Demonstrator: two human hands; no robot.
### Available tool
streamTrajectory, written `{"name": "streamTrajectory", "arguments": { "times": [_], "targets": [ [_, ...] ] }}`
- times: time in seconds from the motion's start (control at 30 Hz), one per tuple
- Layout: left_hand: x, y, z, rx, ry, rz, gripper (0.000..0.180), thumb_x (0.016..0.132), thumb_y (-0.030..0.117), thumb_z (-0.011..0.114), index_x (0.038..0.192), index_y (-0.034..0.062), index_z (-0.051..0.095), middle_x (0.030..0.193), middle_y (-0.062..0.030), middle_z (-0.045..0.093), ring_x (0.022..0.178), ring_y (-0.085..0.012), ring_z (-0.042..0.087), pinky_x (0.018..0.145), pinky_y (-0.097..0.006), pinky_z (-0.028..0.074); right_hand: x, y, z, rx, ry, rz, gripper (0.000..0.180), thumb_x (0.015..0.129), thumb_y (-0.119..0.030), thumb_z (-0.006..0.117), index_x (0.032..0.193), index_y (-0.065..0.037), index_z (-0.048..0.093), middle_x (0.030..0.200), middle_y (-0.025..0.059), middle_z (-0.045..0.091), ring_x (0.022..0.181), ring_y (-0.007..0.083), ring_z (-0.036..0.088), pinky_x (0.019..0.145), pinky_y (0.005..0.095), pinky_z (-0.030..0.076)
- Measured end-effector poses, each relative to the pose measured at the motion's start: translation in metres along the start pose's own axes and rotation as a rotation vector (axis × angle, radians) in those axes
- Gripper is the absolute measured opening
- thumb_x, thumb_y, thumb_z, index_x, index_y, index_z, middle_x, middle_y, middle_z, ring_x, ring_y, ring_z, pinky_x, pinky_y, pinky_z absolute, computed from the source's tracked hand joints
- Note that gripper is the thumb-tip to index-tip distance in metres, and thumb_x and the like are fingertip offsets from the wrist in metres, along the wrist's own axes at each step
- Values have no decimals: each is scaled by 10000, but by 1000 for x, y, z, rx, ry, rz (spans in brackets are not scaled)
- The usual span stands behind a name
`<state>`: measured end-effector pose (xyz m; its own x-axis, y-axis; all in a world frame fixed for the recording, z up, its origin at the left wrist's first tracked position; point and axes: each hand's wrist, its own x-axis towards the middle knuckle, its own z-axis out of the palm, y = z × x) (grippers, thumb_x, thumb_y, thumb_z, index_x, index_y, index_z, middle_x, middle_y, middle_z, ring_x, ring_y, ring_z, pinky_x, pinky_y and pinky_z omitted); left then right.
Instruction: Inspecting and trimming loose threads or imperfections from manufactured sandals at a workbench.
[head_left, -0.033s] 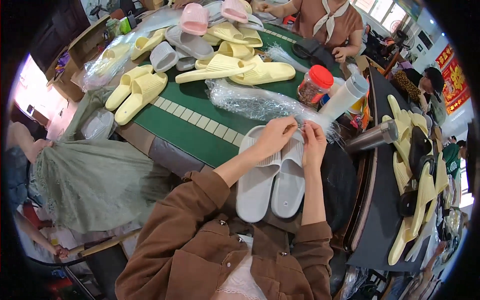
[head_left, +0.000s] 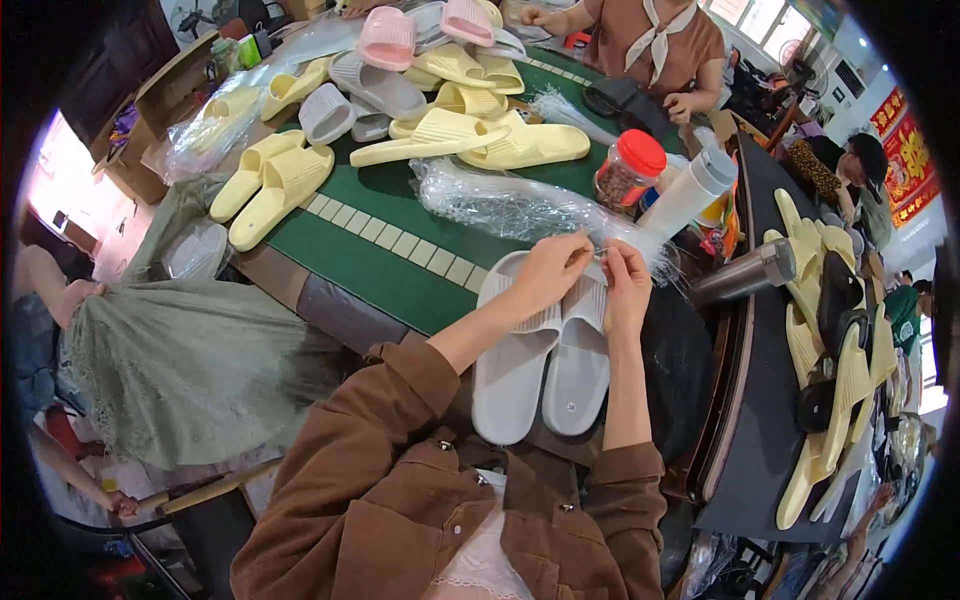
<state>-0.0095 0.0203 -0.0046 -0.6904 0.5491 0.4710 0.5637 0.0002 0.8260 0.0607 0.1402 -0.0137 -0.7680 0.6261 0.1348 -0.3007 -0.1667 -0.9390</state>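
Observation:
A pair of light grey slippers lies side by side in front of me, toes away: the left slipper and the right slipper. Above their ribbed straps, my left hand and my right hand meet with fingertips pinched close together. A thin, pale strand shows between the fingertips; its ends are hidden by the fingers. Just beyond the hands, a bundle of clear plastic strands is spread across the green tabletop.
Yellow slippers, grey and pink slippers are heaped at the back. A red-lidded jar, white bottle and steel flask stand right. A co-worker sits opposite. Left, another person's hand grips a grey-green sack.

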Motion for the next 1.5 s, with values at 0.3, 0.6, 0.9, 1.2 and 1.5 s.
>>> {"name": "streamTrajectory", "arguments": {
  "times": [0.3,0.6,0.9,1.2,1.5],
  "targets": [
    [-2,-1,1,37,-2,17,91,817,56,572,876,-13,581,773,-162,600,648,-273,583,599,-346,459,-7,-8,8,-114,-92,3,161,882,-76,588,1010,0,652,922,12,632,819,83,559,756,220,442],
    [-2,1,0,50,47,44,101,810,89,577,867,6,591,811,-153,605,736,-333,587,643,-390,462,-5,1,6,-231,-125,-115,148,884,-79,586,989,-17,669,956,34,627,860,103,565,771,228,447],
    [-2,2,2,63,28,13,101,805,79,592,868,8,627,817,-142,623,743,-300,607,659,-364,474,-4,-7,2,-7,17,12,175,892,-102,570,999,5,658,960,17,658,786,63,546,695,212,419],
    [-3,-3,5,133,24,45,110,794,106,609,864,26,639,867,-119,637,867,-309,582,771,-390,455,-4,-6,3,75,-27,33,203,916,-136,550,1034,0,644,936,14,637,785,56,537,701,206,412],
    [-2,-2,3,136,61,8,99,812,43,573,872,-11,632,809,-122,614,688,-227,583,639,-317,464,-3,-5,2,126,28,28,192,904,-115,576,1054,-6,628,898,2,613,785,52,537,708,183,423]
  ]
}}
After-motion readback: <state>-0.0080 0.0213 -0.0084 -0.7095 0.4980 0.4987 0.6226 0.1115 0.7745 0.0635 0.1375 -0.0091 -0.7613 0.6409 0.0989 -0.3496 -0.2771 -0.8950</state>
